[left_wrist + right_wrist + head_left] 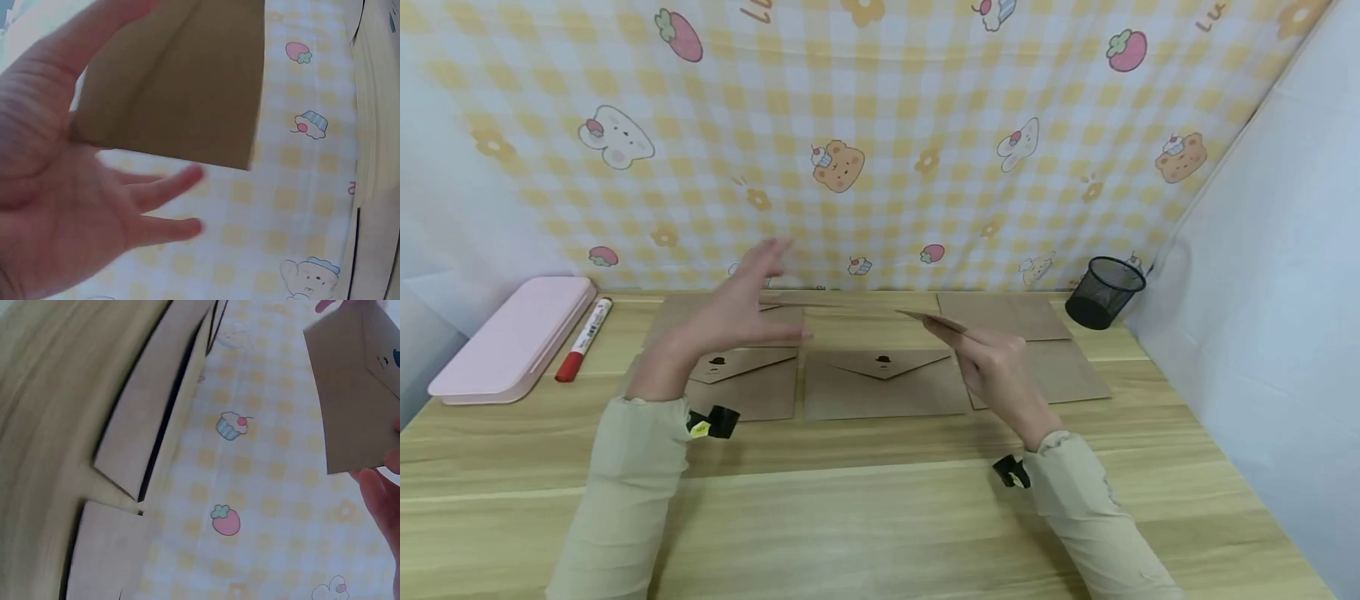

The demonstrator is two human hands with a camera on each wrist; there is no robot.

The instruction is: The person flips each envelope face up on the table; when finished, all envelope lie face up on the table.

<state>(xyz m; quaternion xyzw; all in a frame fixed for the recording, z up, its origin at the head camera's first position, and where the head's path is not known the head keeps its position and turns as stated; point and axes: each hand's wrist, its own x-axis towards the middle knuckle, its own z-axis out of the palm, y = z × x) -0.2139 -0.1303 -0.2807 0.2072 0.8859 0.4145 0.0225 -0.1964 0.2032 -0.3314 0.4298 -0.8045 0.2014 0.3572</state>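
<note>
A brown paper envelope is held in the air, nearly edge-on in the head view. My right hand pinches it at one end between thumb and fingers. In the right wrist view part of its flap and a dark printed mark show. My left hand is spread around the other end, its fingers straight and apart. The left wrist view shows the envelope's edge close to the base of that thumb; whether they touch I cannot tell. Below the hands lie a front middle envelope and a front left envelope, both with hat prints.
More envelopes lie flat: one back left, one back right, one front right. A pink case and a red-capped marker are at left. A black mesh pen holder leans at back right. A patterned curtain hangs behind.
</note>
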